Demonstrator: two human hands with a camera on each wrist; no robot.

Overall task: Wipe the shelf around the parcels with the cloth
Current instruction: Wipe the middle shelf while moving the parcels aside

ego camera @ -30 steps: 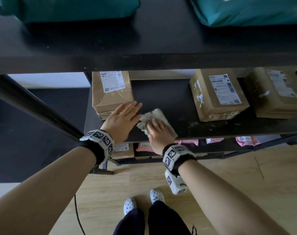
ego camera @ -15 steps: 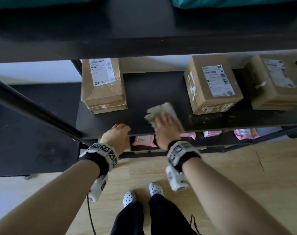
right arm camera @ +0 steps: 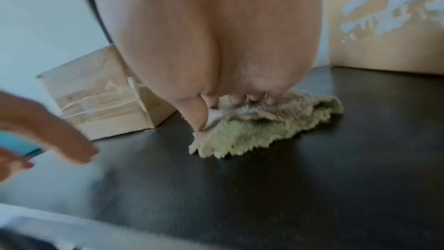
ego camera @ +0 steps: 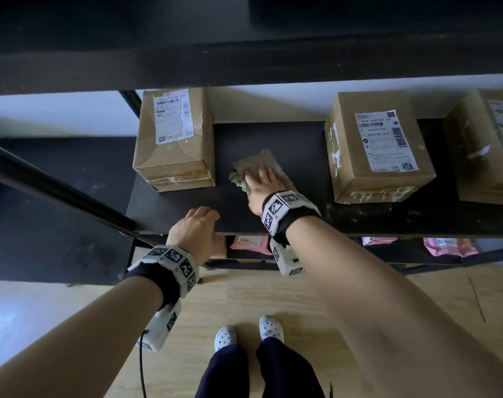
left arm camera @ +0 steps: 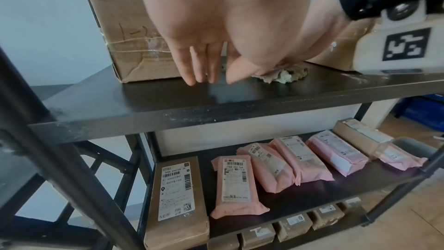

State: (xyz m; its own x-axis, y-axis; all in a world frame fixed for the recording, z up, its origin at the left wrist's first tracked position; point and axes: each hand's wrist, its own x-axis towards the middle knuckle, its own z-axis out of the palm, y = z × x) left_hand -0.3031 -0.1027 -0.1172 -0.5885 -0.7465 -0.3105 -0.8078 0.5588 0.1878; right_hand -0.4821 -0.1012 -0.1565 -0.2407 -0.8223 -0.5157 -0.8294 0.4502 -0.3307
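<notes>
A crumpled beige-green cloth (ego camera: 257, 163) (right arm camera: 259, 132) lies on the black shelf (ego camera: 273, 139) between two brown parcels. My right hand (ego camera: 258, 175) (right arm camera: 235, 105) presses it flat with spread fingers. The left parcel (ego camera: 172, 139) (left arm camera: 134, 45) stands a little left of the cloth, and the middle parcel (ego camera: 379, 150) stands to its right. My left hand (ego camera: 205, 218) (left arm camera: 209, 81) hovers over the shelf's front edge, fingers relaxed and pointing down, holding nothing. The cloth (left arm camera: 283, 77) shows just behind its fingertips.
A third brown parcel (ego camera: 488, 145) stands at the far right of the shelf. An upper shelf board (ego camera: 244, 61) overhangs closely. The lower shelf holds pink mailers (left arm camera: 240, 183) and a flat box (left arm camera: 175, 197). White dust lies along the front edge (ego camera: 388, 219).
My left hand has left the left parcel and drawn back to the shelf's front edge. My right hand has slid the cloth further back between the parcels.
</notes>
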